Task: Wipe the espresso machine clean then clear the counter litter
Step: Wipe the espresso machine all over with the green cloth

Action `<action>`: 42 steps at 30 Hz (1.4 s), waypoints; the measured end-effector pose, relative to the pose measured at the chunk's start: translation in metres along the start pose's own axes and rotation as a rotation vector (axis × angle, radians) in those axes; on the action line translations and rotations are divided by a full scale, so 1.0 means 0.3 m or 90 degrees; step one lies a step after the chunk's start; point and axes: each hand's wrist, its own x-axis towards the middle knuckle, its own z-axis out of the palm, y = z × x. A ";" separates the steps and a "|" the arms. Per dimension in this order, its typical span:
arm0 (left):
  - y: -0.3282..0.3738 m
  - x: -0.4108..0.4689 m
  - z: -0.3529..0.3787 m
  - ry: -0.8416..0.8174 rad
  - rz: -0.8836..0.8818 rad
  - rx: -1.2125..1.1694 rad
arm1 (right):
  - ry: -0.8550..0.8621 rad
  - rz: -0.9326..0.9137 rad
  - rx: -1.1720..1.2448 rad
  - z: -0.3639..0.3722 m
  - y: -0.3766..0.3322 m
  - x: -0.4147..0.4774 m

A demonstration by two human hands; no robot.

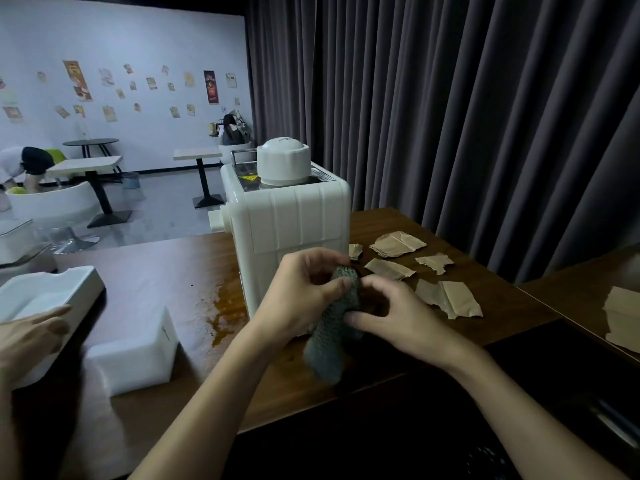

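Head view: left hand [304, 292] and right hand [391, 317] pinch the cloth [332, 341] just before the machine [291, 220], apparently bunching it for wiping; scraps [396, 244] lie untouched on the table [156, 271] beside it.

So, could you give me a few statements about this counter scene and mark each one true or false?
1. The left hand and right hand both hold the cloth. True.
2. A brown spill lies on the counter beside the machine. True.
3. Torn paper lies left of the machine. False: the paper scraps lie to its right.
4. The drapes behind are white. False: the curtain is dark grey.
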 end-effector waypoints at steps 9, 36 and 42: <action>-0.013 -0.010 -0.030 -0.016 0.031 0.159 | 0.112 -0.045 0.081 0.007 -0.007 0.003; -0.083 -0.050 -0.064 -0.090 0.024 0.260 | -0.021 0.004 0.078 -0.034 0.047 0.023; -0.076 -0.071 -0.082 -0.062 -0.044 0.187 | 0.063 -0.041 0.104 0.008 0.033 0.023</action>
